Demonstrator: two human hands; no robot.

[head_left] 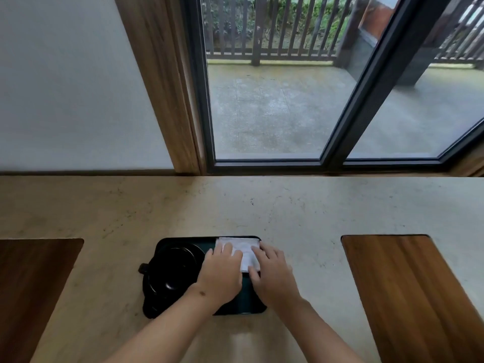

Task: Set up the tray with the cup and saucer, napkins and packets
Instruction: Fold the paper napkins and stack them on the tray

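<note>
Napkins [243, 251] are lying in a white folded stack at about 1 o'clock on the dark tray [237, 309], up against its far edge. We are looking down at the tray in the middle of the pale bench [288, 205]. We are pressing both hands flat on the stack. Our left hand [220, 273] is covering its left side at 9 o'clock. Our right hand [272, 273] is covering its right side at 3 o'clock. Our fingers [227, 251] are lying spread and flat on the paper, not pinching anything.

We are guessing the napkins are very light and soft. They are floppy, so they could slide or fan out if we push sideways. We think it is best to take them by the two side edges, with thumbs below and fingers on top, so the stack stays together.

The stack's long side is running from 6 o'clock to 12 o'clock, straight with the tray's short side.

At 9 o'clock on the tray, the black cup [167, 279] is sitting on its black saucer [154, 307]. Those look hard and easy to break. We are not seeing any packets yet, so that part looks still to do.
</note>
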